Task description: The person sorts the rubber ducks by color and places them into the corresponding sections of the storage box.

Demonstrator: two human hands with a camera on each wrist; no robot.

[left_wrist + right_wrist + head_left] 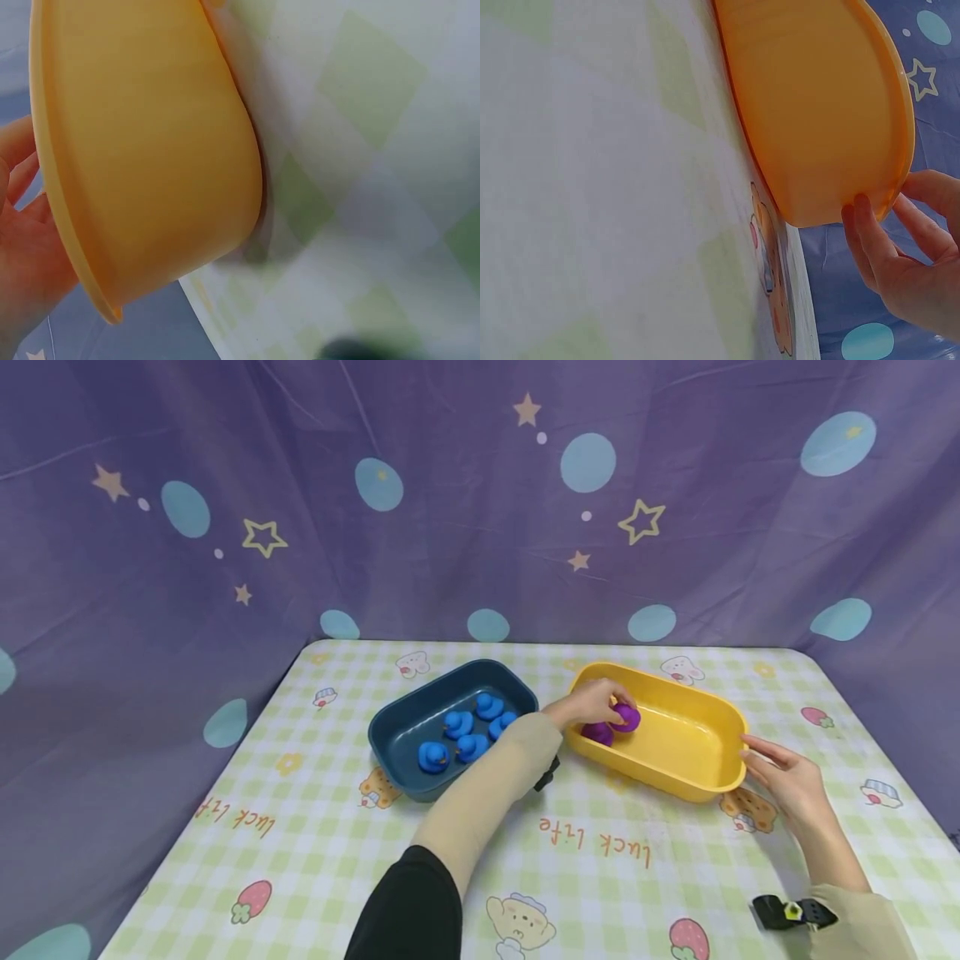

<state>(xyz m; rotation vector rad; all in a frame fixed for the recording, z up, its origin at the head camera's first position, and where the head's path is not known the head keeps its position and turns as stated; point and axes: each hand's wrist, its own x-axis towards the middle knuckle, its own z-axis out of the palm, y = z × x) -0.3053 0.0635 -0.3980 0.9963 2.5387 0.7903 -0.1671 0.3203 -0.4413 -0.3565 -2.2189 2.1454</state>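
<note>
In the head view my left hand [595, 700] reaches over into the yellow tray [675, 787] at its left end. Its fingertips curl onto a purple toy duck [627, 718]. Beside that lies a second purple duck [597, 733], partly behind the tray's near wall. At the opposite end my right hand [787, 777] pinches the yellow rim; in the right wrist view, some fingers [866, 225] lie against the outer wall and others reach behind the rim. The left wrist view has the tray's outer wall [157, 150] covering most of my left hand [30, 247].
Left of the yellow tray stands a dark blue tray [401, 731] with several blue toy ducks [458, 724] in it. My left forearm [487, 793] passes over its near right corner. A checked cloth [337, 860] covers the table, and a purple curtain [465, 527] hangs behind.
</note>
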